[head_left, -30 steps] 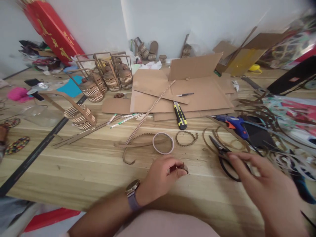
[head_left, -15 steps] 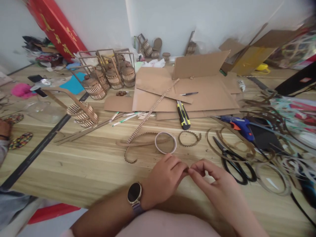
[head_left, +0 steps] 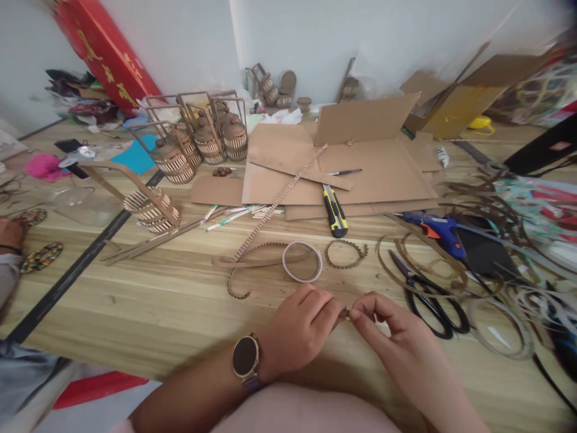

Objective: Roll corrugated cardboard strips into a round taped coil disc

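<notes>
Close to the table's near edge, my left hand (head_left: pixel 300 325) and my right hand (head_left: pixel 396 337) meet fingertip to fingertip. Between them shows a short bit of thin brown strip (head_left: pixel 346 313), pinched from both sides; most of it is hidden by my fingers. A watch (head_left: pixel 246 358) is on my left wrist. Just beyond my hands lie a white-edged tape roll (head_left: pixel 303 261) and a small notched ring (head_left: pixel 346 254). Left of these are a curled notched strip (head_left: pixel 234 288) and a long slatted strip (head_left: pixel 279 198) that leans across cardboard.
Black-handled scissors (head_left: pixel 433 300), a blue glue gun (head_left: pixel 435 231) and coiled strips lie to the right. A yellow-black utility knife (head_left: pixel 334 211) rests before flat cardboard (head_left: pixel 378 171). Small handled bamboo baskets (head_left: pixel 207 138) stand at back left. Another person's hand (head_left: pixel 9 234) is at far left.
My two hands have drawn slightly apart at the fingertips, so a little of the brown strip now shows between them. The things on the table stay where they were.
</notes>
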{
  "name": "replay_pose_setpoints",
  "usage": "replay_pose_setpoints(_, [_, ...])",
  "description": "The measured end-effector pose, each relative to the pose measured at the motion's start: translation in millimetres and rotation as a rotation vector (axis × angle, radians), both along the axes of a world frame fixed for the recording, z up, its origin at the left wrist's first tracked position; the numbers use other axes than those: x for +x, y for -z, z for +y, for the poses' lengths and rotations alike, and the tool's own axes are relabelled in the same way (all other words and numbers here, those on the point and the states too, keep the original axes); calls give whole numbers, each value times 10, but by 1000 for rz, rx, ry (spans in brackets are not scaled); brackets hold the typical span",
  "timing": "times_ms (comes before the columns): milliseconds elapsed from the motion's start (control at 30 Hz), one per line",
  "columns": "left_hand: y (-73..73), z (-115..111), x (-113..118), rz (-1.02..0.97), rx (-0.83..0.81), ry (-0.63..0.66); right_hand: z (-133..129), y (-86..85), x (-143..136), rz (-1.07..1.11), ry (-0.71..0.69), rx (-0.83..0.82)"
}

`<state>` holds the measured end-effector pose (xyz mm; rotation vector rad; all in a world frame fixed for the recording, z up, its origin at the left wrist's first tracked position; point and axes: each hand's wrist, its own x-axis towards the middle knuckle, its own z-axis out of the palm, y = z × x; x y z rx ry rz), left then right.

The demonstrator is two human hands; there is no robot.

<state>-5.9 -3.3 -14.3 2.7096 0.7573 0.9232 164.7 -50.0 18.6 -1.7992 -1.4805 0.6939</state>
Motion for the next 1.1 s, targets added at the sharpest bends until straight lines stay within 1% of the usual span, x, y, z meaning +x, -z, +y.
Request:
replay_pose_setpoints(367, [-9,-7,-26,-56,41,53,-33,-35,13,-3,-26,-57])
replay_pose_setpoints(500, [12,-21,-49,-58,6,78,-29,-14,41,78,-46,-105])
replay_pose_setpoints(633, [31,-17,-53,-148,5,85,-15,40,48,223,-75,-177])
replay_pose_setpoints(700, [31,-13,-44,-174,-37,77,-10,86,58,294,-81,-201])
replay_pose_setpoints(767, [22,-11,-28,-180,-129,60,-2,142,101,377,-71,-199])
replay_pose_setpoints(867, [5,-12,2,-225,-266,54,59,219,246,514,-66,-158])
replay_pose_setpoints(900, [3,-12,10,-251,-297,59,101,237,303,516,-64,-131])
replay_pose_setpoints(933, [3,-12,17,-275,-326,62,156,251,354,454,-65,-88])
replay_pose_setpoints(967, [5,-13,23,-294,-351,66,222,262,393,324,-75,-36])
replay_pose_setpoints(1000, [10,-14,27,-306,-373,70,298,271,414,135,-102,31])
replay_pose_setpoints(1033, [16,-16,29,-309,-391,77,379,280,415,-51,-146,89])
replay_pose_setpoints(1067, [23,-18,31,-308,-403,87,464,290,396,-171,-191,128])
replay_pose_setpoints(1100, [30,-19,32,-306,-409,99,548,304,361,-246,-238,156])
